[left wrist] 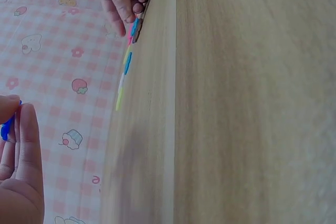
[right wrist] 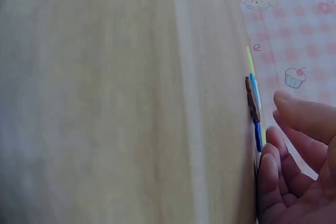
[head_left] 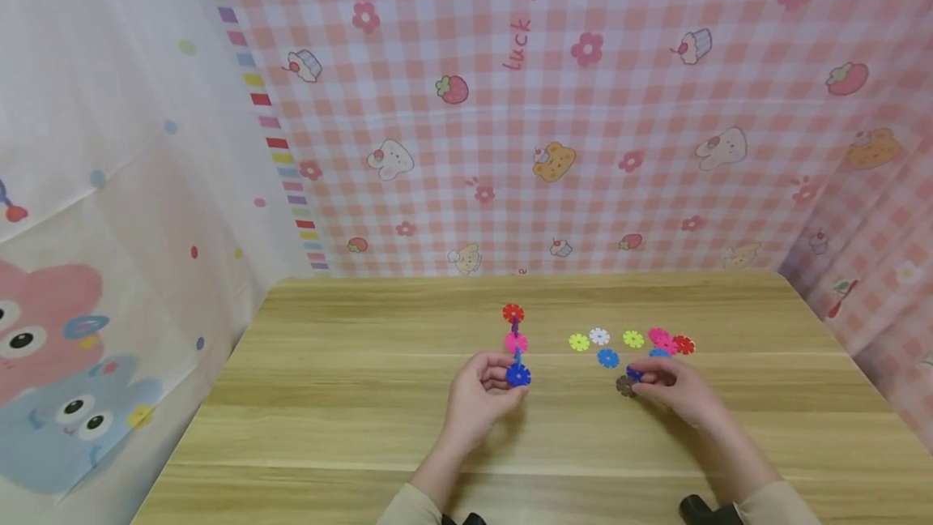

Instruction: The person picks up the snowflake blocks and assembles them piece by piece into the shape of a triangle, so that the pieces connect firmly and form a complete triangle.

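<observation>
In the head view, my left hand [head_left: 477, 399] pinches a dark blue notched plastic disc [head_left: 519, 376] between thumb and fingers. This disc is the near end of a joined chain: a light blue disc seen edge-on, a pink disc [head_left: 516, 343], a purple one edge-on and a red disc [head_left: 513, 313] at the far end. My right hand [head_left: 678, 391] is at the loose discs, beside a brown disc [head_left: 624, 385] and a dark blue disc [head_left: 635, 374]. In the right wrist view its thumb and fingers are apart, near the blue disc [right wrist: 258, 135] and brown disc [right wrist: 252, 99].
Several loose discs lie on the wooden table [head_left: 350, 428]: yellow [head_left: 579, 343], white [head_left: 599, 336], light blue [head_left: 608, 358], another yellow [head_left: 632, 339], pink [head_left: 659, 335] and red [head_left: 683, 344]. A checked cloth [head_left: 510, 209] hangs behind the table.
</observation>
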Motion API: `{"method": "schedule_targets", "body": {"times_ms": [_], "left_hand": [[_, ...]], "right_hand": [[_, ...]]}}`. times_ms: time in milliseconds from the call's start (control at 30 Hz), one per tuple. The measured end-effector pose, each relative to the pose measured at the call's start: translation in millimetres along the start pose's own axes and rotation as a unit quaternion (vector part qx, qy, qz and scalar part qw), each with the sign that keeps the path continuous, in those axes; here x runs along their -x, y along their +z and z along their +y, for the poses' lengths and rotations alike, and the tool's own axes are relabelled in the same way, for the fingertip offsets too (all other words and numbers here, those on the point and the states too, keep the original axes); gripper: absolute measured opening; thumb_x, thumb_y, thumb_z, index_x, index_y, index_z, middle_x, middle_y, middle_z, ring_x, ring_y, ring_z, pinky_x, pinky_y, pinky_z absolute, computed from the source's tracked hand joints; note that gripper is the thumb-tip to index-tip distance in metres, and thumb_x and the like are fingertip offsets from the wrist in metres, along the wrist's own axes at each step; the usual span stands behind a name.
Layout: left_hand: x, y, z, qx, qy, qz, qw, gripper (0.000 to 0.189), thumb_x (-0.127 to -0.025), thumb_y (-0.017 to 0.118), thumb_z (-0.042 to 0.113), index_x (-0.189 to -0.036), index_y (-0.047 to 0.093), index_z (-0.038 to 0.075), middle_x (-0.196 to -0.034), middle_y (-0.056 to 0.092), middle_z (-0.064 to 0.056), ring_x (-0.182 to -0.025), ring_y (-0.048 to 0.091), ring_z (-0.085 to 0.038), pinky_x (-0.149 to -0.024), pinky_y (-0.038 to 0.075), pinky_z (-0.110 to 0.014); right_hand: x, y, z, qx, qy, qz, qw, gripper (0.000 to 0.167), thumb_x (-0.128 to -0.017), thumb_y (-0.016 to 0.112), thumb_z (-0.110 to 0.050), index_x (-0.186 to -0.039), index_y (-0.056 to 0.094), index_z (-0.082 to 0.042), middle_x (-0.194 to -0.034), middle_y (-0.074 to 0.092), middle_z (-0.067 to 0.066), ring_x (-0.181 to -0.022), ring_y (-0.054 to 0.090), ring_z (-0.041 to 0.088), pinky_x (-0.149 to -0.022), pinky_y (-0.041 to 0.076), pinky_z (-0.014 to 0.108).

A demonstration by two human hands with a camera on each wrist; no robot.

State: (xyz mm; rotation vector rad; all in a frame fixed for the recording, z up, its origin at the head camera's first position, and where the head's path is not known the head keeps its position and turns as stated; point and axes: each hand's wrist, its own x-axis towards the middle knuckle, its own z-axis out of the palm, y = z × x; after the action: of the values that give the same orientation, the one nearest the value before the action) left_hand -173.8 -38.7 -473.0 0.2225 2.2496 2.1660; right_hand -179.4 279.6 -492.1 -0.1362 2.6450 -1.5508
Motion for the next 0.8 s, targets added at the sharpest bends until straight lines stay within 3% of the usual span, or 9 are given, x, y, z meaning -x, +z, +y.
{"method": "schedule_targets", "body": {"times_ms": [233, 333, 533, 800], "left_hand": [[0.5, 0.7, 2.4, 0.0, -0.015, 0.002, 0.9999, 0.038, -0.072, 0.081, -0.006, -0.106, 0.065, -0.001, -0.089, 0.069, -0.006, -0.082, 0.065, -0.017, -0.077, 0.056, -0.023], [1.3, 0.9, 3.6, 0.0, -0.017, 0.002, 0.9999, 0.038, -0.072, 0.082, -0.005, -0.106, 0.065, -0.001, -0.089, 0.069, -0.006, -0.082, 0.065, -0.017, -0.077, 0.056, -0.023], [1.8, 1.5, 5.0, -0.003, -0.017, 0.003, 0.9998, 0.038, -0.072, 0.082, -0.005, -0.106, 0.065, 0.0, -0.089, 0.069, -0.006, -0.083, 0.065, -0.018, -0.077, 0.056, -0.022], [1.0, 2.0, 3.2, -0.006, -0.016, -0.002, 0.9998, 0.036, -0.073, 0.082, -0.005, -0.105, 0.065, -0.001, -0.089, 0.069, -0.006, -0.083, 0.065, -0.018, -0.077, 0.056, -0.023]], "right_hand": [[-2.2, -0.7, 3.9, 0.012, 0.003, -0.006, 0.9999, 0.042, -0.082, 0.079, -0.009, -0.119, 0.065, 0.007, -0.094, 0.059, 0.01, -0.078, 0.052, 0.014, -0.064, 0.048, 0.023], [-3.1, -0.2, 5.0, 0.023, -0.017, -0.012, 0.9995, 0.042, -0.08, 0.08, -0.009, -0.117, 0.066, 0.007, -0.09, 0.057, 0.009, -0.076, 0.05, 0.015, -0.063, 0.046, 0.024], [-6.3, -0.2, 9.2, 0.075, -0.063, -0.016, 0.9951, 0.041, -0.077, 0.083, -0.01, -0.115, 0.07, 0.0, -0.084, 0.054, 0.004, -0.075, 0.047, 0.015, -0.064, 0.043, 0.025], [-5.8, 1.8, 8.4, 0.126, -0.064, -0.015, 0.9898, 0.035, -0.078, 0.083, -0.015, -0.11, 0.073, -0.006, -0.084, 0.052, 0.002, -0.078, 0.045, 0.018, -0.065, 0.041, 0.028]]}}
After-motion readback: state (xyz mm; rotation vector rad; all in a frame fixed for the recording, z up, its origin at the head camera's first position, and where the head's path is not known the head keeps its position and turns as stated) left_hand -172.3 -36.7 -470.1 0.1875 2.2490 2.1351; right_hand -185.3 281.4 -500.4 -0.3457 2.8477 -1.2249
